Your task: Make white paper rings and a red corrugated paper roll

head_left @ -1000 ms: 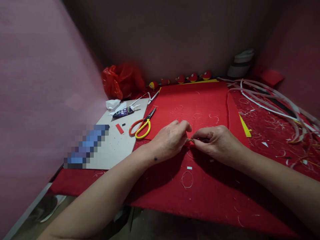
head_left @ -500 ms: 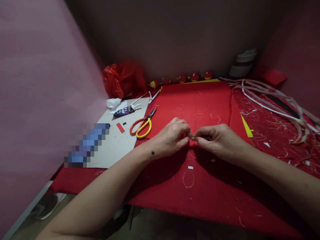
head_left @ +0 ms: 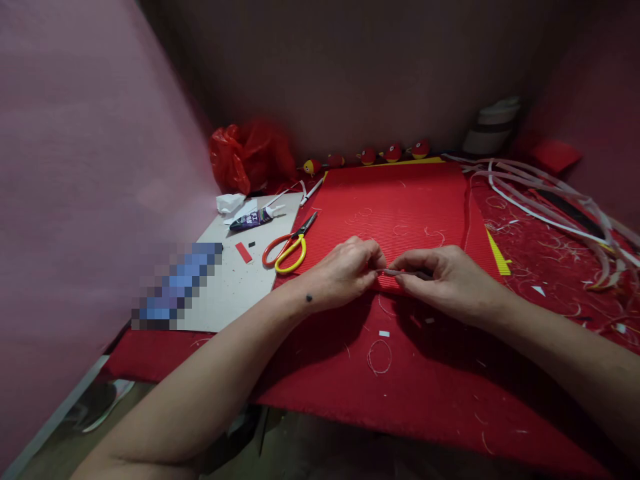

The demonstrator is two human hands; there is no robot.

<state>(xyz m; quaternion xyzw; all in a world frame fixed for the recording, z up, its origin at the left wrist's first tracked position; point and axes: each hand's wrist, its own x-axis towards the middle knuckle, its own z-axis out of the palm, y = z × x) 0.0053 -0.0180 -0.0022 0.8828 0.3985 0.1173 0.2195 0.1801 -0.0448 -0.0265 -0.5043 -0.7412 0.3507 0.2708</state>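
Slightly farther apart than a second ago, the left hand (head_left: 347, 270) and right hand (head_left: 445, 280) pinch a thin strip (head_left: 391, 272) over the red sheet (head_left: 385, 197). I judge uneven pulling could crease it.

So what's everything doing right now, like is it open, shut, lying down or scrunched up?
Left hand: fingertips pinched on the thin strip
Right hand: thumb and finger pinched on the strip
Thin strip: held between both hands
Scissors: lying down, blades look shut
Tube: lying on its side, cap hard to tell
Red plastic bag: scrunched up
Red ridged sheet: laid out
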